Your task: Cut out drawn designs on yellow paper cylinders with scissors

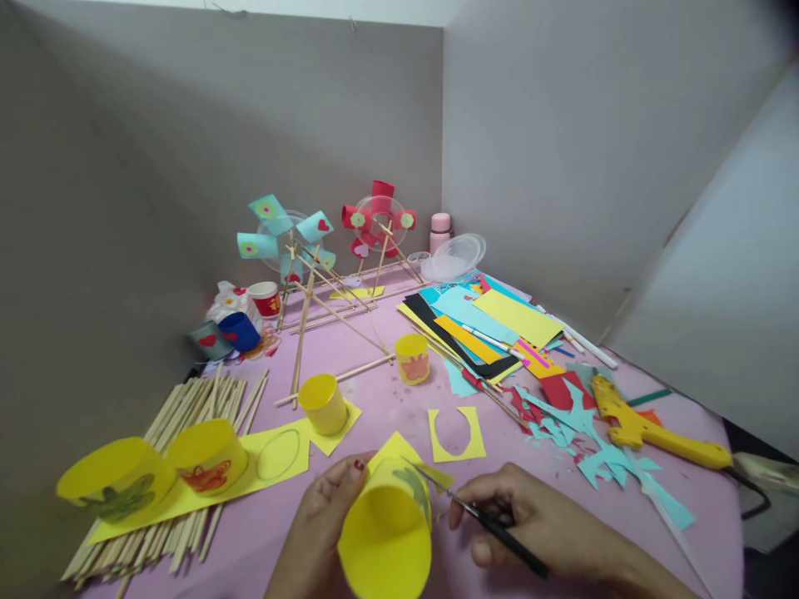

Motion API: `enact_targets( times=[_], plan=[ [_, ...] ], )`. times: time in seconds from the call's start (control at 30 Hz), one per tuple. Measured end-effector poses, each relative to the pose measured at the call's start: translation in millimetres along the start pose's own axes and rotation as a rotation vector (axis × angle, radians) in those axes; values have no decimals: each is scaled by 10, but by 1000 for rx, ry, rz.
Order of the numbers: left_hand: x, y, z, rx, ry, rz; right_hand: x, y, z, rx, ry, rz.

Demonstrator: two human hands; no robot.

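Note:
My left hand (328,520) is closed around a yellow paper cup (387,549) with its open end tilted toward me. A yellow paper sheet (396,449) is at the cup's far end, and a dark green drawing (412,482) shows on its side. In my right hand (518,516) are black-handled scissors (505,537), their blades at the edge of the yellow sheet beside a partly cut strip (440,477). Just beyond lies a yellow square with a round hole (478,437). Another yellow cup (323,403) stands on a yellow square nearby.
Left, two yellow cups (205,457) stand on a yellow strip (293,466) over wooden sticks (168,416). Behind are stick frames with a blue wheel (259,245) and a red wheel (382,195). Paper sheets (515,316), scraps (571,412) and a yellow glue gun (662,437) lie right.

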State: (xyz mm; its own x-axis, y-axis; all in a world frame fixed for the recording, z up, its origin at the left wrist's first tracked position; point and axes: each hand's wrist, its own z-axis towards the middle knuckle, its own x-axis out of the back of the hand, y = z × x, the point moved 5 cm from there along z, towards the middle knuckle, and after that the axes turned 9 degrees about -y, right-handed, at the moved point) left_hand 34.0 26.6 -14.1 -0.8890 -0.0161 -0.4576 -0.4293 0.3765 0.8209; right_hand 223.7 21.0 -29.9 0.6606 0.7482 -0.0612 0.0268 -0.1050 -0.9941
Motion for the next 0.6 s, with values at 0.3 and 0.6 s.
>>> enact_targets(
  times=[0.3,0.6],
  plan=[
    [69,6,50,5,66,5,-56,8,19,15,-36,11],
    [84,8,30,-33,34,68,-40,14,13,2,-15,11]
  ],
)
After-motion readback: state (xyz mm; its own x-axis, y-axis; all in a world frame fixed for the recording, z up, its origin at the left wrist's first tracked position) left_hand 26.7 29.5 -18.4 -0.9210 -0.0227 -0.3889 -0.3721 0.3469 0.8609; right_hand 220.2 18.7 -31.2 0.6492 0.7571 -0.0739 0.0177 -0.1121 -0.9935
